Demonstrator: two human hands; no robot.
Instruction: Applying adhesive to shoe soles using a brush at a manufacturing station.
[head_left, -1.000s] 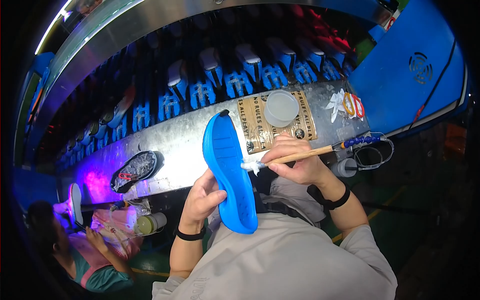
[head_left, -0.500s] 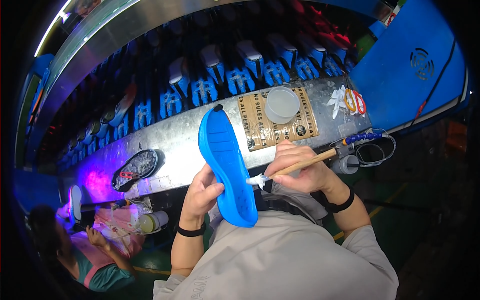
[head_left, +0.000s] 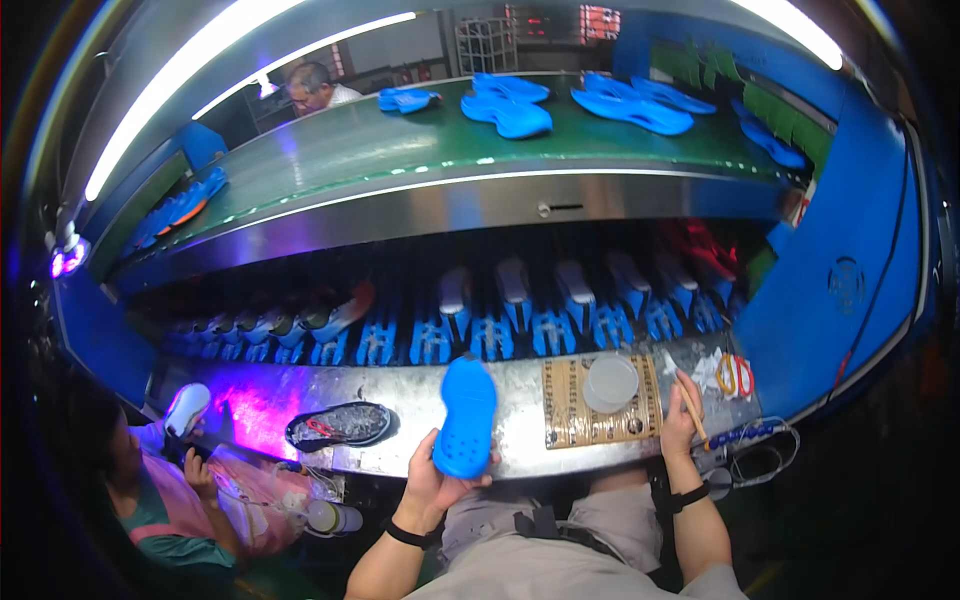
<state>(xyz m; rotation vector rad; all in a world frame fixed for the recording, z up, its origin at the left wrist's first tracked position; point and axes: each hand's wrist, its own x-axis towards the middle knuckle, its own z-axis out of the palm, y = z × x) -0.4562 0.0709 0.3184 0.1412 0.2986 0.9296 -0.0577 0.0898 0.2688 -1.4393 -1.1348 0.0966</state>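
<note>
A blue shoe sole (head_left: 467,410) stands nearly upright above the bench's front edge, a cluster of round holes at its lower end. My left hand (head_left: 428,482) is closed around that lower end. At the right, my right hand (head_left: 679,425) grips a wooden-handled brush (head_left: 691,405), its white tip pointing away from me. That brush is beside a brown cardboard sheet (head_left: 562,408) with a translucent round tub (head_left: 611,384) on it. White crumpled scraps and orange and red rings (head_left: 735,376) lie just beyond my right hand.
A dark shoe upper (head_left: 340,427) lies on the metal bench (head_left: 520,452). Behind it, blue racks (head_left: 492,338) hold several shoes. Blue soles (head_left: 507,115) rest on a green conveyor (head_left: 330,150). At the left, a co-worker (head_left: 165,490) holds a shoe. A blue jointed hose (head_left: 735,437) sits at the right.
The view has tipped up, bringing the conveyor into sight. My right hand moved the brush away from the sole to the right, beside the cardboard. My left hand moved the sole forward and turned it.
</note>
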